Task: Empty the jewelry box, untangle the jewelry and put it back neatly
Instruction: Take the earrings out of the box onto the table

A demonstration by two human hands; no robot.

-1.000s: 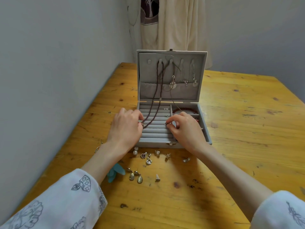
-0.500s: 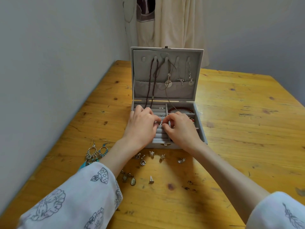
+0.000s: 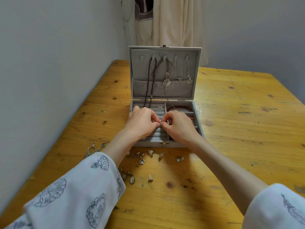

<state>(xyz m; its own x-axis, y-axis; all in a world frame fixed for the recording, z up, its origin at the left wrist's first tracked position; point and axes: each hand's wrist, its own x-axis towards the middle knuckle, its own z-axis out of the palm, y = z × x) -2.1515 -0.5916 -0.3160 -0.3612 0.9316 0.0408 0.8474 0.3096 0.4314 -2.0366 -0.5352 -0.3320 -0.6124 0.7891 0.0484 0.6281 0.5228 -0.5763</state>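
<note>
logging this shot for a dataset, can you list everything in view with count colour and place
jewelry box: one, grey, open, far-middle of table
necklaces: several, dark brown and silver, on hooks in lid
beaded bracelet: one, red, right rear compartment
small earrings: about ten, silver, loose on table before box
dangle earrings: two, silver with blue, table's left edge
table: one, yellow wood
curtain: one, cream, behind table
left hand: over ring rolls, fingertips pinched
right hand: same, meeting left; what they pinch is hidden
</note>
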